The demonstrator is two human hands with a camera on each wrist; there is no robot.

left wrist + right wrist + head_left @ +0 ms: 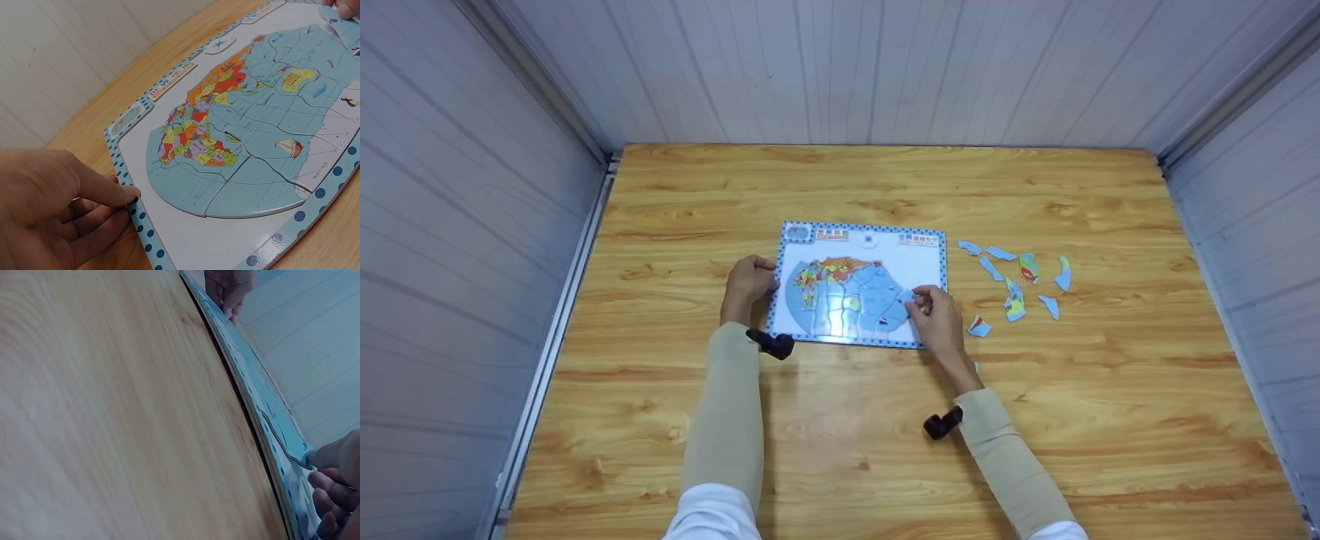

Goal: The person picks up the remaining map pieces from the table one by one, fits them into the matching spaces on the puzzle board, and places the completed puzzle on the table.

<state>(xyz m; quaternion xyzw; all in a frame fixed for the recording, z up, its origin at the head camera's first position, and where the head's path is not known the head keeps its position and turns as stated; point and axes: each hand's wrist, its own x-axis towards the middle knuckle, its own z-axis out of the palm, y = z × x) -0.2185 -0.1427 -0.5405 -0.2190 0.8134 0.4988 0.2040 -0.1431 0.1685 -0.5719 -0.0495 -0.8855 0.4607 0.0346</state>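
Note:
A world-map jigsaw board (919, 259) with a blue dotted border lies on the table. The joined map pieces (264, 129) cover its left and middle parts. At the left edge, my left hand (748, 285) holds the border, its thumb (130, 193) on top and the other fingers bent beside the rim. My right hand (941, 326) pinches a light blue puzzle piece (340, 27) between thumb and fingers at the right end of the map. That piece is slightly tilted and overlaps the joined pieces in the left wrist view. The fingers partly hide it.
Several loose puzzle pieces (1014, 304) lie scattered on the wooden table (1110, 420) right of the board. One near piece (979, 327) is close to my right hand, and another is mostly hidden by the right wrist. Pale panel walls (840, 67) enclose the table's back and sides.

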